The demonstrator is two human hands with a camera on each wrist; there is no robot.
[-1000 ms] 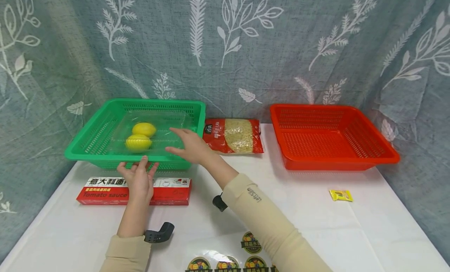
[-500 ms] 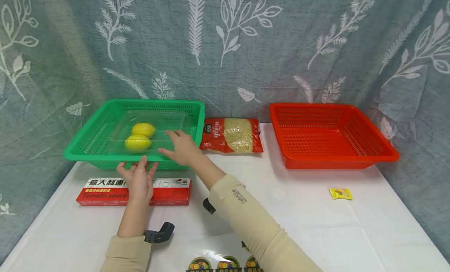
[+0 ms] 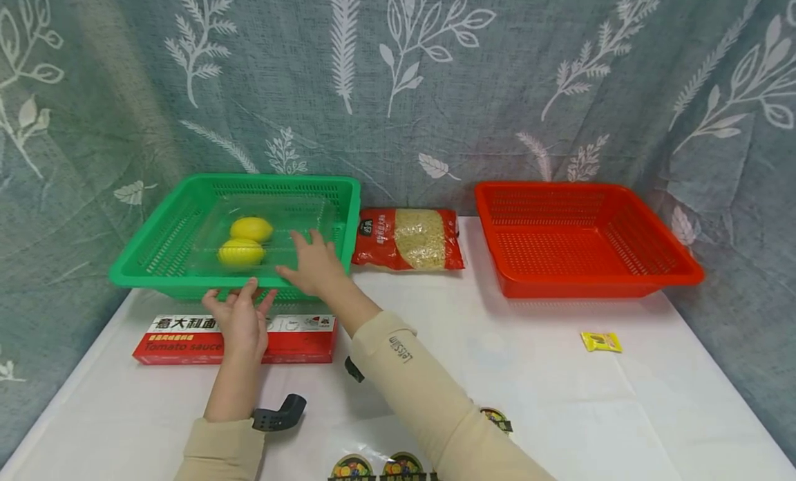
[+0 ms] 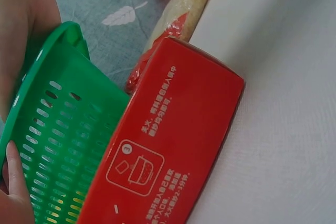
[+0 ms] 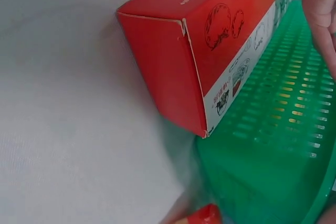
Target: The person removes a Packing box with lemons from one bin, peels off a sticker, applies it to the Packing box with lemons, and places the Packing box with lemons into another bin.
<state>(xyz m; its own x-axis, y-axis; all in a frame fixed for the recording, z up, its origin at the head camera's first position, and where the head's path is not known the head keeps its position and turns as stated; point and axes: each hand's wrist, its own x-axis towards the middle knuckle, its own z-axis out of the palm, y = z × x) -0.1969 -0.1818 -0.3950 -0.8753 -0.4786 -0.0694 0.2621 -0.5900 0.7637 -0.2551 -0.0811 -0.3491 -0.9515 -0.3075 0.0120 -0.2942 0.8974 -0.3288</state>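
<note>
Tight at the front of the green basket [image 3: 168, 282]: left hand [image 3: 241, 322] at the rim, tomato sauce box [image 3: 298, 343] just below, right hand [image 3: 317, 263] over the front-right part. Pasta bag [image 3: 407, 239] crowds the right wall, curtain [image 3: 373, 73] stands behind. Clear plastic container [image 3: 286, 218] takes the middle; some room at the left end. Red basket [image 3: 597, 289] open from above, yellow packet [image 3: 601, 341] in front

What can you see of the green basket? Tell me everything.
The green basket looks plastic, with slotted walls and a broad, smooth rim. It stands upright at the back left of the white table, before the curtain, holding a clear container and two lemons. The left hand touches its front rim; the right hand reaches over its front right part, contact unclear.
</note>
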